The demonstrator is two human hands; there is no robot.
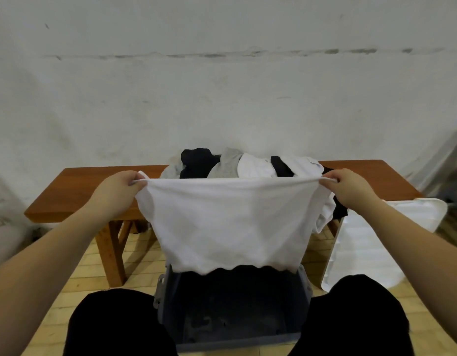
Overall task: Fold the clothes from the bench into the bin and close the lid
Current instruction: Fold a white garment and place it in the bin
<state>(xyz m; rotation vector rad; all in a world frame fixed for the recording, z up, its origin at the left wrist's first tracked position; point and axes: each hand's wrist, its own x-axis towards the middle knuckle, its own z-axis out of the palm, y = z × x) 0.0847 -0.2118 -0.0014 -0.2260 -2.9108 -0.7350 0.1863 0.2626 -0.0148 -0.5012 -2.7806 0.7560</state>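
Pinching the white garment (pixel 230 222) taut between left hand (pixel 119 187) and right hand (pixel 347 187), fold evenly above the open bin (pixel 232 319).

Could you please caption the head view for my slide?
Both hands stretch a white garment above the open bin.

Soft cloth, polished wood, dull plastic, rough plaster

The white garment (pixel 230 222) at centre is thin matt cloth, faintly creased, its hem wavy. At 12 o'clock from it, the heap of clothes (pixel 237 164) is matt fabric in black, grey and white. The bench (pixel 75 191) is reddish-brown wood, smooth with a slight sheen. At 6 o'clock the bin (pixel 232 312) is dark grey-blue plastic, dull and scuffed inside. At 3 o'clock the lid (pixel 371 242) is white ribbed plastic. The floor (pixel 93 276) is pale wooden strips; the wall (pixel 222 86) is rough, stained plaster.
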